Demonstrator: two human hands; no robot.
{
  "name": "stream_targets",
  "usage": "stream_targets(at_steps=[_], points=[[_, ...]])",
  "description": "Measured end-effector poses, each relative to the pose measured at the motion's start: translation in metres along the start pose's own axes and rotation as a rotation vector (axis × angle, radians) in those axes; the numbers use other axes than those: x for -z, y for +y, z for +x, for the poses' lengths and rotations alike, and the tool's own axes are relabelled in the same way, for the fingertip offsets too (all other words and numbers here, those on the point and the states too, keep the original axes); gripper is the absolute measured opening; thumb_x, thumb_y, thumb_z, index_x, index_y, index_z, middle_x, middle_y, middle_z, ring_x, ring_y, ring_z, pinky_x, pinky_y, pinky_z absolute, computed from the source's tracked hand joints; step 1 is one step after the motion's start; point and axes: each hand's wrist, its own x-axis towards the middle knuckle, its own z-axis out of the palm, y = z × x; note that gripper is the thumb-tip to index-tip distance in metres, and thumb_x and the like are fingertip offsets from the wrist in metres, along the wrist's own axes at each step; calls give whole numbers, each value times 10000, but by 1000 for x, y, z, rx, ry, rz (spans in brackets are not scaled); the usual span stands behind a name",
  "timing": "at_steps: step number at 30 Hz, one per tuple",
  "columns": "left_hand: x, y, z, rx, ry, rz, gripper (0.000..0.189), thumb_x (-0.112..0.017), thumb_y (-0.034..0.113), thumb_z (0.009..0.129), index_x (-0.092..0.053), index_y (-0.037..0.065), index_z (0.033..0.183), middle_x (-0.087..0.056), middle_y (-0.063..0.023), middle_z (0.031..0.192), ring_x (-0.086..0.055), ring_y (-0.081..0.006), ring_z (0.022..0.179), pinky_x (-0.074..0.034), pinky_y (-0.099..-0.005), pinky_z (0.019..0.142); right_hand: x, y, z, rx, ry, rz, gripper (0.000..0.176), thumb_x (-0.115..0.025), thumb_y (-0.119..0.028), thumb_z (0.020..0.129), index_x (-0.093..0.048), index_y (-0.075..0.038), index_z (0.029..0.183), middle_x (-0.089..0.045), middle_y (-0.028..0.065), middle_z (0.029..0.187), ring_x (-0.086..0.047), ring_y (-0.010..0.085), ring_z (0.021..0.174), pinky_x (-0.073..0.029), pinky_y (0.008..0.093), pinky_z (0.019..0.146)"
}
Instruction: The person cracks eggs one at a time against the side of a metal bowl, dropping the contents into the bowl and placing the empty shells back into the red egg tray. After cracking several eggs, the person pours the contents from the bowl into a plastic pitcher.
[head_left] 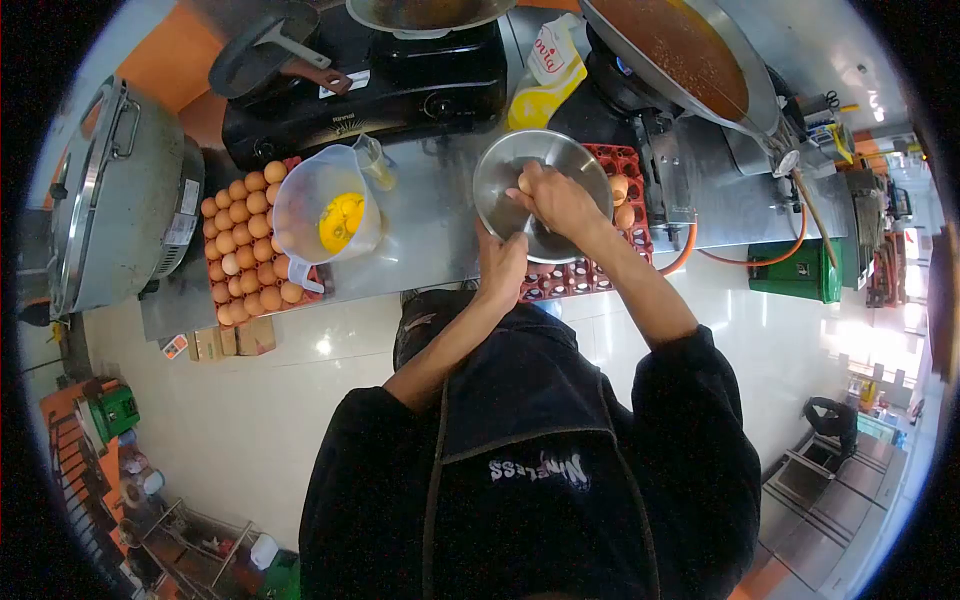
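Over a steel bowl point(497, 165), my right hand point(562, 203) is closed round a brown egg point(524, 183). My left hand point(503, 262) grips the bowl's near-left rim, thumb on top, with its other fingers partly hidden. Under and beside the bowl lies a red egg tray point(643, 200) with a few eggs or shells point(624, 215) at its right side. To the left stands a clear plastic jug point(290, 205) with yellow yolks point(341, 222) in it. A full tray of brown eggs point(240, 235) sits left of the jug.
Behind are a black gas stove point(380, 110), a yellow-white pouch point(547, 75) and a small clear cup point(375, 160). A large wok of brown liquid point(680, 50) is at the back right. A big metal pot point(130, 200) stands far left; an orange hose point(685, 255) hangs at the right.
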Motion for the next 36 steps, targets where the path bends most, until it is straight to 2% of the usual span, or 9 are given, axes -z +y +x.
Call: stream_targets(at_steps=[7, 15, 18, 26, 29, 30, 31, 34, 36], points=[[3, 0, 0, 4, -1, -37, 697, -442, -54, 869, -123, 94, 1471, -413, -200, 1341, -604, -336, 1082, -675, -399, 600, 44, -19, 1, -103, -38, -90, 543, -566, -542, 931, -515, -43, 1139, -668, 212, 714, -685, 439, 730, -559, 516, 603], [4, 13, -4, 41, 10, -41, 683, -444, -57, 888, -130, 93, 1476, -454, -200, 1327, -646, -314, 1039, -672, -386, 583, 135, -44, -4, 83, 450, 185, 459, -661, -440, 918, -557, -44, 1127, -651, 251, 821, -657, 450, 814, -521, 508, 669], [9, 12, 1, 4, -14, -65, 673, -457, -51, 885, -155, 74, 1473, -473, -203, 1301, -651, -304, 1026, -670, -379, 578, 76, -26, -7, 5, 246, 172, 437, -689, -381, 922, -558, -37, 1158, -694, 224, 888, -689, 421, 842, -546, 442, 685], [26, 21, 4, -43, -26, -38, 638, -489, -3, 837, -235, 91, 1415, -537, -172, 1220, -692, -281, 894, -659, -347, 584, 56, -20, -5, -149, 342, 475, 428, -667, -415, 925, -558, -14, 1028, -672, 276, 867, -664, 473, 820, -529, 521, 676], [22, 31, -1, -63, 2, -44, 619, -497, 10, 842, -256, 81, 1408, -547, -168, 1215, -696, -278, 882, -652, -338, 560, 60, -19, 0, -147, 259, 409, 447, -664, -410, 932, -551, -8, 1093, -677, 272, 868, -689, 438, 852, -540, 491, 704], [21, 35, -5, -72, 40, -48, 607, -503, 15, 841, -277, 75, 1401, -560, -165, 1197, -699, -274, 868, -647, -334, 547, 62, -21, 4, -154, 411, 500, 413, -651, -377, 949, -554, -22, 1138, -687, 199, 824, -708, 332, 754, -544, 419, 638], [25, 35, -7, -62, 45, -44, 607, -503, 15, 841, -277, 75, 1401, -560, -165, 1197, -699, -274, 868, -647, -334, 547, 63, -17, 3, -163, 405, 506, 413, -651, -377, 949, -554, -22, 1138, -687, 199, 824, -708, 332, 754, -544, 419, 638], [38, 51, -4, -72, 70, -58, 539, -516, -1, 809, -412, 28, 1337, -631, -159, 1101, -702, -253, 783, -629, -342, 511, 101, -1, -1, -427, 380, 1149, 332, -586, -285, 980, -552, -59, 1220, -643, 54, 825, -529, 89, 596, -424, 248, 500], [52, 73, -11, -87, 87, -45, 533, -519, -1, 805, -419, 15, 1329, -637, -163, 1097, -700, -256, 770, -619, -343, 500, 88, 48, -9, -437, 472, 1100, 336, -615, -276, 971, -580, -36, 1204, -662, 71, 872, -579, 107, 695, -476, 251, 606]])
